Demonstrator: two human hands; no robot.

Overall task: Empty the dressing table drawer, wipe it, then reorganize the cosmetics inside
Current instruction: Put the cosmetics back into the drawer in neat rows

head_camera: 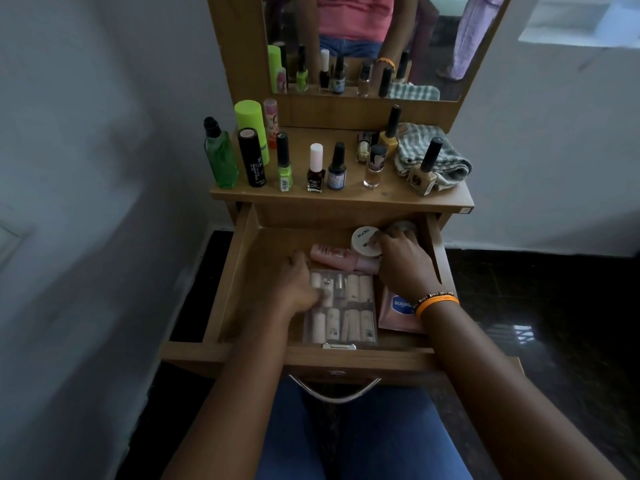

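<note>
The wooden drawer [239, 271] stands pulled open below the table top. Inside lie a clear plastic case [346, 313] of small white tubes, a pink bottle [332, 256] on its side, a white round jar [363, 242], a second pale jar [401, 226] behind it and a pink Vaseline pouch [396, 311]. My left hand [298, 285] rests on the left part of the clear case, thumb over its lid. My right hand [401, 261] reaches to the back right, fingers curled on the white jar's edge.
On the table top [346, 197] stand several nail polish bottles, a green bottle [220, 157], a black tube [251, 157] and a lime container [251, 128]. A checked cloth [433, 155] lies at its right. A mirror [363, 43] rises behind. White walls close both sides.
</note>
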